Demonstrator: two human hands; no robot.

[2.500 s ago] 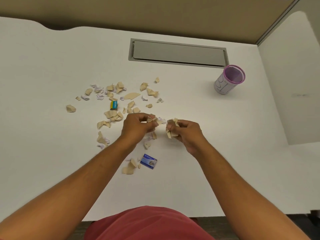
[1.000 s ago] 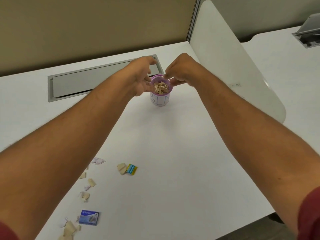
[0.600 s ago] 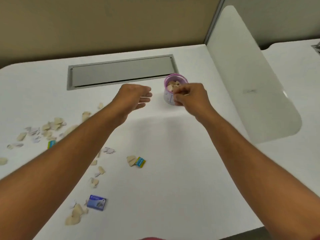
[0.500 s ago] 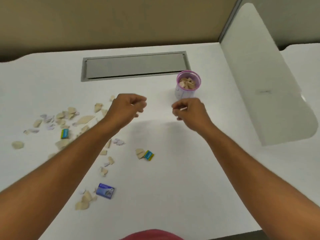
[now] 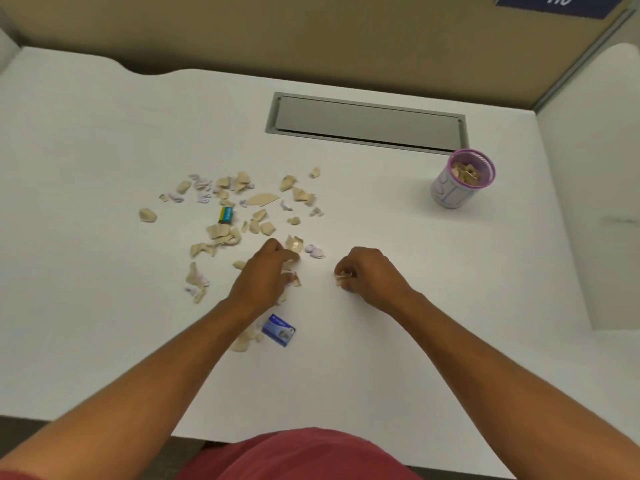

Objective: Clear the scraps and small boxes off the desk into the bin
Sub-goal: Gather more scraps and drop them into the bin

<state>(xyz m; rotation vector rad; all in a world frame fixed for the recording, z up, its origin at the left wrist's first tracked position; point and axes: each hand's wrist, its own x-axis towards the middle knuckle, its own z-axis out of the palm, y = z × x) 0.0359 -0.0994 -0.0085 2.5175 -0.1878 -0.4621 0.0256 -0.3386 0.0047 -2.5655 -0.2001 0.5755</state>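
Several tan and pale lilac paper scraps (image 5: pixel 239 209) lie scattered over the white desk (image 5: pixel 104 140) at centre left. Among them sits a small teal and yellow box (image 5: pixel 227 214); a small blue box (image 5: pixel 278 330) lies nearer me. The bin (image 5: pixel 462 178), a small purple-rimmed cup, stands at the right with tan scraps inside. My left hand (image 5: pixel 266 275) is down on the scraps with fingers curled around tan pieces (image 5: pixel 294 280). My right hand (image 5: pixel 369 273) rests on the desk, pinching a tan scrap (image 5: pixel 341 279).
A grey recessed cable tray (image 5: pixel 367 123) is set into the desk at the back. A white divider panel (image 5: pixel 595 188) rises on the right, a tan partition wall behind. The desk's front edge runs just above my red shirt.
Both hands have come back from the bin, where they dropped tan scraps, to the scrap pile. They now close on new pieces on the desk.
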